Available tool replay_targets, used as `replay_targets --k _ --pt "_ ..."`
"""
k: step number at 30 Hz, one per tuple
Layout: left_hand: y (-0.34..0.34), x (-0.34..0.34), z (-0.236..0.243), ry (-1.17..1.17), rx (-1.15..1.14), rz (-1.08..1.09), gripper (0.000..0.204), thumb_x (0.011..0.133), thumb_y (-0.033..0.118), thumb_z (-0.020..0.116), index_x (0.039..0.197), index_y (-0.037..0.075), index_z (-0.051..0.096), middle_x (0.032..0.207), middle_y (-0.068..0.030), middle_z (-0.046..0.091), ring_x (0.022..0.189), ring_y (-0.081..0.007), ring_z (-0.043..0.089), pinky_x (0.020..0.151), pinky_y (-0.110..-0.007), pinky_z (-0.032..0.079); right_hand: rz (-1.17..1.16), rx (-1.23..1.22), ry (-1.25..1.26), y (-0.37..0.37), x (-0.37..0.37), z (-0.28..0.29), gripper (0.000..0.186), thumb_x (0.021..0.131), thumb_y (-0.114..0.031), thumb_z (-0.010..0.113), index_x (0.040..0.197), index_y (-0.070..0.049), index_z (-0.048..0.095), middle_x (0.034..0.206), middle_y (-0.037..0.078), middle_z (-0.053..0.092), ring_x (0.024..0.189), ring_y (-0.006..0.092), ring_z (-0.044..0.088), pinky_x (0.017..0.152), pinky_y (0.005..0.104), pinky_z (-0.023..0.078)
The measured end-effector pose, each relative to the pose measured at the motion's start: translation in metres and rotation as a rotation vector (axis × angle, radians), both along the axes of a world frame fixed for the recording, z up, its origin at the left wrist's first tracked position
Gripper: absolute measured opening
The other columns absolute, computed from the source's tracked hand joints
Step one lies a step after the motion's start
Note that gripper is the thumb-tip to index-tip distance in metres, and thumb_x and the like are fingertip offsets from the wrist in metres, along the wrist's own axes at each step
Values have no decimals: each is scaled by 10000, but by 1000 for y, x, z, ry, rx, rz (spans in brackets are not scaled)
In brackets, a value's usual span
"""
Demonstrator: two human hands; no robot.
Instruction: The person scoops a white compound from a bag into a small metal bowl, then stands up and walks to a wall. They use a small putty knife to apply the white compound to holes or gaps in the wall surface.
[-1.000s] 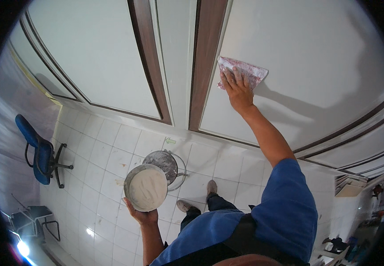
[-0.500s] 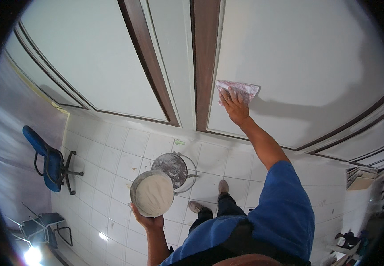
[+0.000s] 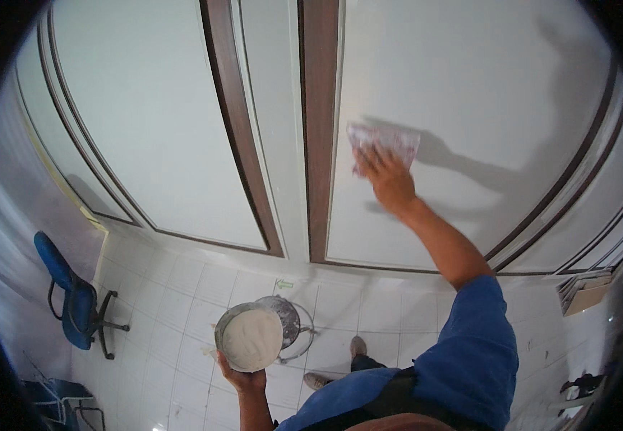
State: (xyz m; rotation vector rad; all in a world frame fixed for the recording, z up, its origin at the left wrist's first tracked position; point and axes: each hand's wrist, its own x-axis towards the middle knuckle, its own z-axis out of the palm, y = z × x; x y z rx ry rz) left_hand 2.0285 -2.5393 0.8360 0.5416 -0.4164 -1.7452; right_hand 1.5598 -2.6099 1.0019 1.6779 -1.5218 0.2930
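- Wall panel (image 3: 469, 108), white and broad, fills the 1 o'clock part of the view; it is judged stiff and smooth, so a tool pressed to it could slide readily. Brown vertical frames (image 3: 319, 129) bound it at 12 o'clock, and a dark curved trim at 3 o'clock; open room for strokes lies between these edges.
- Round pan (image 3: 250, 337) of pale paste is held at 7 o'clock, above the tiled floor (image 3: 182, 302). It is judged fairly heavy and spillable, best supported from below and kept level. A metal bucket (image 3: 290, 323) stands just behind it on the floor.
- Flat speckled tool (image 3: 383, 140), thin and seemingly light, lies against the panel near 12 o'clock; it is best pressed through its back.
- Right hand (image 3: 387, 179) is spread flat upon that tool, its grip open-fingered yet pressing.
- Left hand (image 3: 243, 377) is closed under the pan's rim, gripping it.
- Blue chair (image 3: 71, 294) stands well apart at 9 o'clock.
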Motion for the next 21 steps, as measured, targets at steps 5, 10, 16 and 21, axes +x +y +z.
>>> replay_targets --k 5,10,16,21 --pt "0 16 -14 92 -31 -51 678 940 571 451 1433 108 406 1423 -125 474 1308 -333 455 1070 -528 393 -104 -241 178 -11 8 135 550 902 -58 502 1446 -79 419 1440 119 485 1353 325 426 1095 458 358" --pt "5 26 -14 67 -31 -42 657 945 555 446 1433 116 409 1428 -123 464 1309 -341 450 1058 -537 403 -209 -275 332 -16 24 201 570 918 -45 486 1475 -103 379 1482 71 447 1383 266 394 1139 424 320" --pt "1 26 -32 94 -18 7 656 941 568 445 1431 133 415 1421 -120 470 1301 -341 455 1058 -535 401 -151 -319 327 -31 3 204 635 853 68 488 1457 -113 410 1454 60 483 1377 255 407 1136 412 339" --pt "1 21 -38 103 5 50 661 940 571 448 1428 126 420 1418 -118 475 1299 -340 456 1058 -537 400 -198 -288 346 -40 -13 199 596 891 9 485 1467 -111 392 1471 66 461 1390 262 383 1144 418 324"
